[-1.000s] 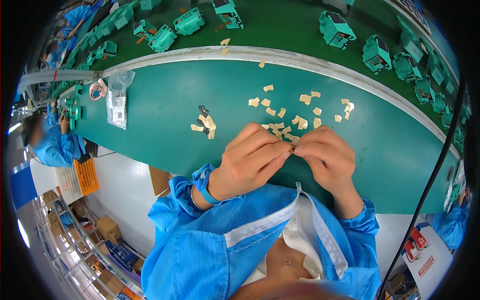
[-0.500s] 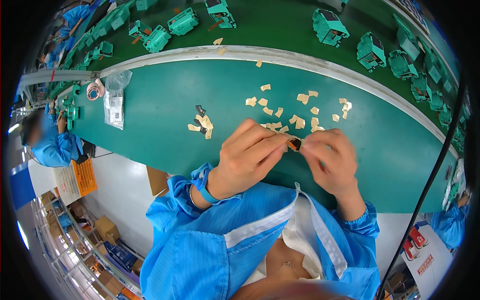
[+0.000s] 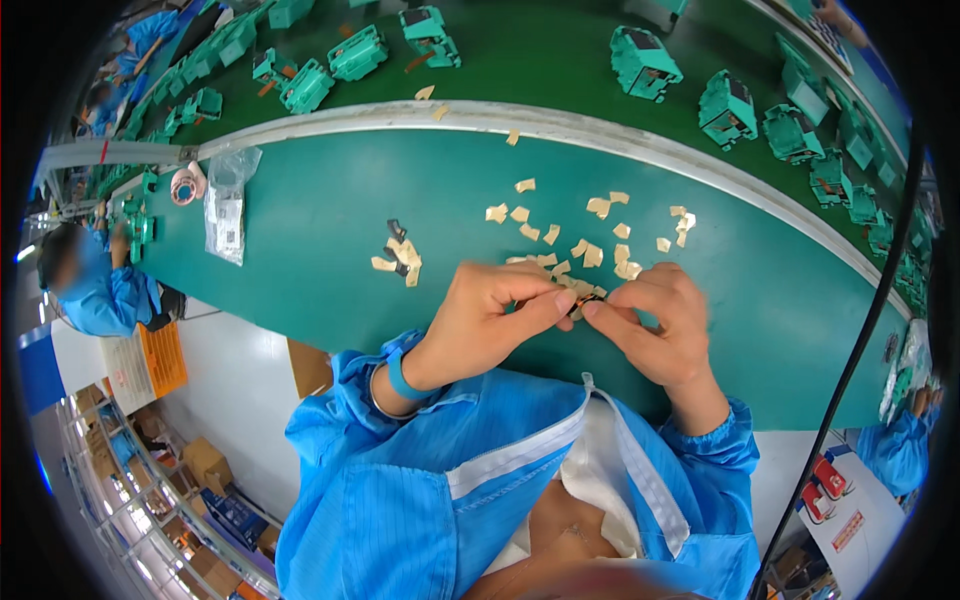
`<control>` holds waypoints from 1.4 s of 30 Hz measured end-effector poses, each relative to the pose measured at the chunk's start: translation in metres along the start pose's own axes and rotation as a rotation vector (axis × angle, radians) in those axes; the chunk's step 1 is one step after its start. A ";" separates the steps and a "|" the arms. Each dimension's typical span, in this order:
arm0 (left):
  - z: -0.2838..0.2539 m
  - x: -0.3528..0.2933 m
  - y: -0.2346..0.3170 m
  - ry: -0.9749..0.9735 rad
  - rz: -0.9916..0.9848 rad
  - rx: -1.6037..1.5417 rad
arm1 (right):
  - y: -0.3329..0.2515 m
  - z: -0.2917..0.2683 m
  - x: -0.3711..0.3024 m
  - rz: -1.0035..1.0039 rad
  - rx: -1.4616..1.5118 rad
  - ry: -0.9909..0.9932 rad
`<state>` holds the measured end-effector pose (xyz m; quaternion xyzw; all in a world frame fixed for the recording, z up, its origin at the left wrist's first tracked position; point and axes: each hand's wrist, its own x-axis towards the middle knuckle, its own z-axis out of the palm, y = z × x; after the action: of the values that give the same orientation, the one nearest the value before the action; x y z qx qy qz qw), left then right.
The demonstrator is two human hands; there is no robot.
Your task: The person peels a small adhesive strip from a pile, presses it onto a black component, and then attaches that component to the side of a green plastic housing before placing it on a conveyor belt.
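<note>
My left hand (image 3: 492, 318) and my right hand (image 3: 658, 325) meet over the near part of the green table. Between their fingertips is a small black and orange piece (image 3: 583, 303), with a cream-coloured bit beside it. Both hands pinch this piece, thumbs toward each other; the fingers cover most of it, so its exact kind does not show. Just beyond my fingers lie several cream paper-like pieces (image 3: 592, 256) scattered on the tabletop. Left of my left hand rests a small pile of cream pieces (image 3: 411, 266) mixed with black strips (image 3: 397, 230).
Beyond a pale metal rail (image 3: 350, 112) runs a green conveyor carrying several teal plastic housings (image 3: 727, 108). A clear plastic bag (image 3: 226, 215) and a tape roll (image 3: 184, 187) lie at the table's left. A black cable (image 3: 862, 345) crosses the right side. A co-worker (image 3: 95, 280) sits far left.
My left hand has rotated, its thumb now lying across the small piece. My right fingers have drawn in closer to it, and the piece is more covered than before.
</note>
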<state>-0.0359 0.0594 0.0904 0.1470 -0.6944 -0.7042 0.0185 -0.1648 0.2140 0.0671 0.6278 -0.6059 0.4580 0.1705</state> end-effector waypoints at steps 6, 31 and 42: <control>-0.003 0.001 -0.013 -0.013 0.053 0.048 | -0.002 -0.001 0.000 0.027 0.029 -0.089; -0.002 0.021 -0.046 0.335 0.323 0.757 | 0.128 -0.015 -0.010 0.949 -0.161 0.442; -0.008 0.013 -0.020 0.278 0.235 0.293 | 0.070 -0.042 0.041 0.948 0.569 0.061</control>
<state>-0.0430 0.0497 0.0679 0.1619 -0.7924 -0.5617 0.1741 -0.2504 0.2067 0.0971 0.2943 -0.6694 0.6480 -0.2131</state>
